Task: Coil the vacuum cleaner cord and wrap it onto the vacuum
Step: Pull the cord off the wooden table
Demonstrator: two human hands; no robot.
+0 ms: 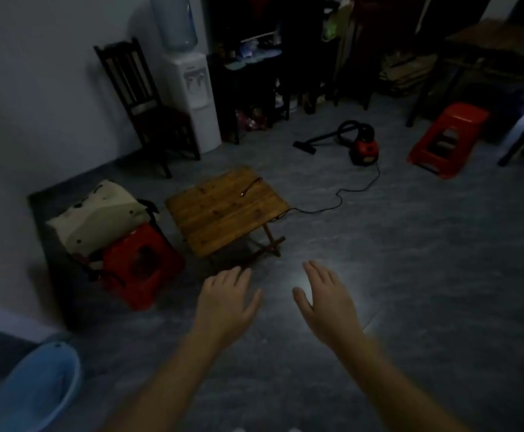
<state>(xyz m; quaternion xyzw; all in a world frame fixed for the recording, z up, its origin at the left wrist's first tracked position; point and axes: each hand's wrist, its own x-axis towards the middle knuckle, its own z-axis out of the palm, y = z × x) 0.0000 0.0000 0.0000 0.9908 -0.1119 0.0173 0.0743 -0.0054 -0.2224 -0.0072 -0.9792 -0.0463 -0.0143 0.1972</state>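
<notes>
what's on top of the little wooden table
Only a short dark cord end lies on the table, near its far edge, probably the plug. The black cord reaches the table's right edge from the red vacuum; how the two join is hidden.

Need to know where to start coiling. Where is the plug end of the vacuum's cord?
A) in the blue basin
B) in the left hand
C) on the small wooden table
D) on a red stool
C: the cord runs from the vacuum across the floor to the wooden table, its plug end on top; left hand and right hand are empty.
</notes>
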